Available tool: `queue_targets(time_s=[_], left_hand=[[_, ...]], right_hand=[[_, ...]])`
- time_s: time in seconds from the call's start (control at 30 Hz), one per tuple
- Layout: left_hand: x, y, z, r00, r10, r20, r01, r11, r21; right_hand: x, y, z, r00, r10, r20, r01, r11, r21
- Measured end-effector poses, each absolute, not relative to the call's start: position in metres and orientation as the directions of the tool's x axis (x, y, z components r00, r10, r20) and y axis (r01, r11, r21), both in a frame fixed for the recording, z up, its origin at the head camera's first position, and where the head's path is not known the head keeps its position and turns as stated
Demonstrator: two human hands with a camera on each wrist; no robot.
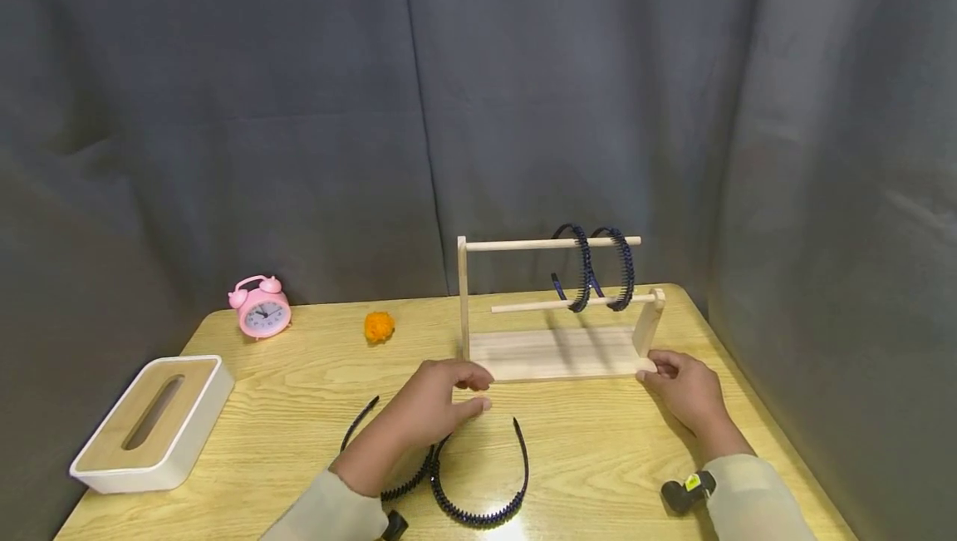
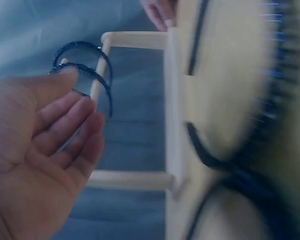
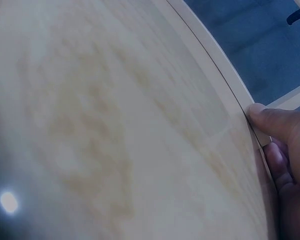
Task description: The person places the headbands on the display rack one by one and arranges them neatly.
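A wooden rack (image 1: 553, 356) with two rods stands on the table, and two dark blue toothed headbands (image 1: 625, 267) hang over its rods toward the right. My right hand (image 1: 684, 391) pinches the right front corner of the rack's base; in the right wrist view its thumb (image 3: 270, 119) lies against the front edge. By the base's left front corner is my left hand (image 1: 441, 400), fingers loosely bent and holding nothing. Below it on the table lie a dark headband (image 1: 486, 518) and a second headband (image 1: 407, 487), the latter partly hidden by my left forearm.
A white tissue box (image 1: 203, 425) with a wooden lid sits at the left. Behind it stands a pink alarm clock (image 1: 264, 314). An orange pompom-like ball (image 1: 379, 327) lies left of the rack. Grey curtains (image 1: 299, 150) hang behind the table (image 1: 299, 391) and along its right side.
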State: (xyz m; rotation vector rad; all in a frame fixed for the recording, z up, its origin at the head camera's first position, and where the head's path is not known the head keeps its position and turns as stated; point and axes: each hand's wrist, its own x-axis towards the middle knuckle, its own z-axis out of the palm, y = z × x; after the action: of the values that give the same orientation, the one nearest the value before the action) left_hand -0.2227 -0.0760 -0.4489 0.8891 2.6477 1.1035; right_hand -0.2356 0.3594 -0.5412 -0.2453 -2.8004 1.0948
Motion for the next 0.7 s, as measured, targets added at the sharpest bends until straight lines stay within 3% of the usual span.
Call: queue_targets(time_s=[0.17,0.37,0.53,0.7], left_hand=[[-0.194,-0.11,-0.473,-0.737,0.676,0.01,0.534,0.572,0.623],[-0.166,-0.133,-0.492,-0.667,0.744,0.041,0.631,0.535,0.562],[-0.159,-0.133,-0.496,-0.629,0.776,0.041,0.675,0.519,0.524],[-0.16,-0.13,-0.499,-0.549,0.835,0.042,0.76,0.478,0.441]], right_hand=[[-0.237,0.36,-0.544,-0.977,0.206,0.064,0.111,0.735,-0.669],[-0.236,0.361,-0.541,-0.977,0.199,0.075,0.1,0.74,-0.665],[-0.235,0.363,-0.539,-0.979,0.192,0.07,0.099,0.745,-0.66],[-0.236,0.36,-0.542,-0.978,0.195,0.069,0.101,0.742,-0.662]])
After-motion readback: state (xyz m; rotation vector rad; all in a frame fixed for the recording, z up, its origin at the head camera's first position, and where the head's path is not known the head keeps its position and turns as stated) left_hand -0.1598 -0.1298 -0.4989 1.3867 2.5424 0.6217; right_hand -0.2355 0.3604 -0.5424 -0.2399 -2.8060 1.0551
